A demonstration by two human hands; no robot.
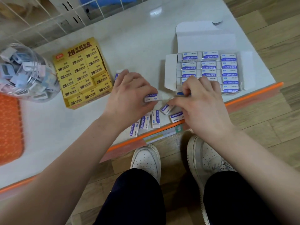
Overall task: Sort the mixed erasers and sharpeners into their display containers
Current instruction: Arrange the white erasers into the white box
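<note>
Erasers, white rectangular blocks in blue-printed sleeves (155, 119), lay loose just left of the open white cardboard display box (170, 70). Our left hand (129, 93) gripped one; our right hand (204, 104), at the box's front-left corner, pinched another, mostly hidden. We judged each should drop flat, label up, into that corner's gap. The orange table edge (162, 129) ran close; bare tabletop (142, 51) lay left of the box.

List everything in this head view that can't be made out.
All in the head view:
- White box: near-left rows covered by the right hand.
- Blue-edged piece: under the right hand; gripped or not, unclear.
- Held eraser: partly covered by the left hand.
- Far eraser: mostly behind the left hand.
- Jar and orange mat: cut off by the left edge.
</note>
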